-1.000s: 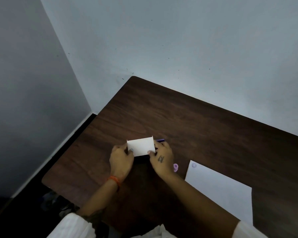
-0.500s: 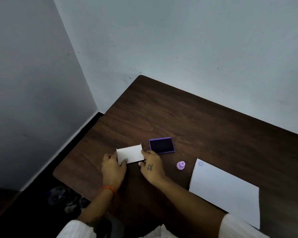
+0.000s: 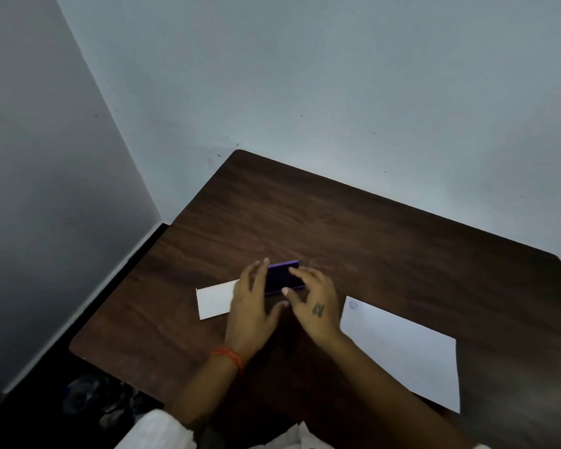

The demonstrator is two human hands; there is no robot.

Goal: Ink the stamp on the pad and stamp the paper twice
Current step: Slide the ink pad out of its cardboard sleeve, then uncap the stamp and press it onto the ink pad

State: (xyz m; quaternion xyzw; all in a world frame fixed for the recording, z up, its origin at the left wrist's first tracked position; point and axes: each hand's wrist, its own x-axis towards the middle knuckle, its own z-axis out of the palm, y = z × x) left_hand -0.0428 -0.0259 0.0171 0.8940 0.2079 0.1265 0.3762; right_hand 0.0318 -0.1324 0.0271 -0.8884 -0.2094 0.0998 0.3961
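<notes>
The purple ink pad (image 3: 284, 277) lies uncovered in the middle of the dark wooden table (image 3: 353, 228). My left hand (image 3: 251, 311) is at its left side and my right hand (image 3: 311, 303) at its right side, both with fingers spread and nothing in them. Whether the fingertips touch the pad I cannot tell. The pad's white lid (image 3: 215, 303) lies flat on the table to the left, partly under my left hand. A white sheet of paper (image 3: 402, 348) lies to the right, with one faint round purple mark (image 3: 353, 305) near its far left corner. The small stamp is hidden behind my right hand.
The table stands in a corner between two pale walls. Its left edge (image 3: 120, 296) drops to a dark floor, where some dark things (image 3: 91, 396) lie. White sleeves show at the bottom of the view.
Both hands lifted the white lid off the pad, set it down to the left and let go. They have moved back up to the pad. The stamp is now out of sight.
</notes>
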